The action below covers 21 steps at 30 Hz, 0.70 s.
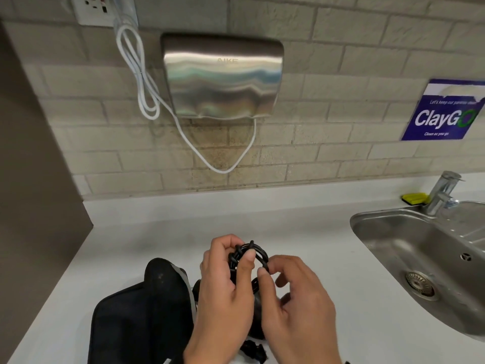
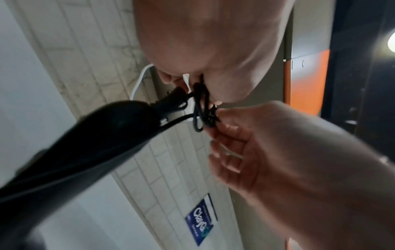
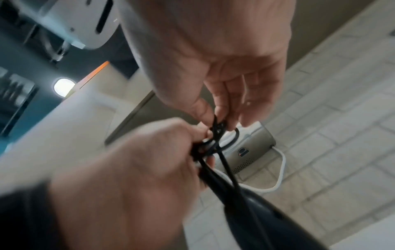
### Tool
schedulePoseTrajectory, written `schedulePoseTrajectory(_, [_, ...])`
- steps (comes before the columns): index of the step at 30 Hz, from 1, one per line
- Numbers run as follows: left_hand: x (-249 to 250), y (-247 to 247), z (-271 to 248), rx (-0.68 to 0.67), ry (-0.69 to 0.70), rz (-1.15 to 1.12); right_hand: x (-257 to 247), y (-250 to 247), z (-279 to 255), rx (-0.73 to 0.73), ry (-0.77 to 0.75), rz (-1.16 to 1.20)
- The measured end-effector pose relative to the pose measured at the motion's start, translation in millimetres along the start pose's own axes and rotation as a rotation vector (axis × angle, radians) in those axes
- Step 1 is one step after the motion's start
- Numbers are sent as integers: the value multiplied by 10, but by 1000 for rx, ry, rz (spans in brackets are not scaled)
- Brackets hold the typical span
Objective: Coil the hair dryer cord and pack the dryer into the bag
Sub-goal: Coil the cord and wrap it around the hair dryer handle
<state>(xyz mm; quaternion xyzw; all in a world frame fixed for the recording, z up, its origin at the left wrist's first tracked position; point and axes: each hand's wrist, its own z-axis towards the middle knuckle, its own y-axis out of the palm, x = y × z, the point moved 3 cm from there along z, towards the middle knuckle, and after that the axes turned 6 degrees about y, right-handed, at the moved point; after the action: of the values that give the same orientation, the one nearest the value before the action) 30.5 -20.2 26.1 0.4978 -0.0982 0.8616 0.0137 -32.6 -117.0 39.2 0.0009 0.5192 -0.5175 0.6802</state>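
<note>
Left hand [image 1: 223, 292]: fingers curled round the black cord coil [image 1: 249, 258], thumb pressed across its loops.
Right hand [image 1: 296, 306]: thumb and forefinger pinch a loop on the coil's right edge.
Hair dryer [image 1: 258, 308]: directly beneath both hands — long axis toward the person, cord end up.
Bag [image 1: 141, 313]: left of the left hand, nearer that hand.

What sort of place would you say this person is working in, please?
Probably a shared office pantry: a steel sink with a tap set in a white counter, a wall-mounted hand dryer, and a "ClayGo" sign about keeping the pantry clean.
</note>
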Motion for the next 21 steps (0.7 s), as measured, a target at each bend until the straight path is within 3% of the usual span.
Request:
schedulePoseTrajectory(4, [-47, 4, -19, -2, 78, 138, 65, -112, 97, -364, 320, 397])
schedulePoseTrajectory(6, [-38, 32, -24, -10, 75, 123, 71, -178, 160, -475, 411, 543])
schedulePoseTrajectory(13, [-35, 129, -53, -63, 53, 54, 134, -270, 249, -556, 550, 738])
schedulePoseTrajectory(21, [-1, 142, 26, -73, -30, -62, 167, -405, 225, -649, 330, 761])
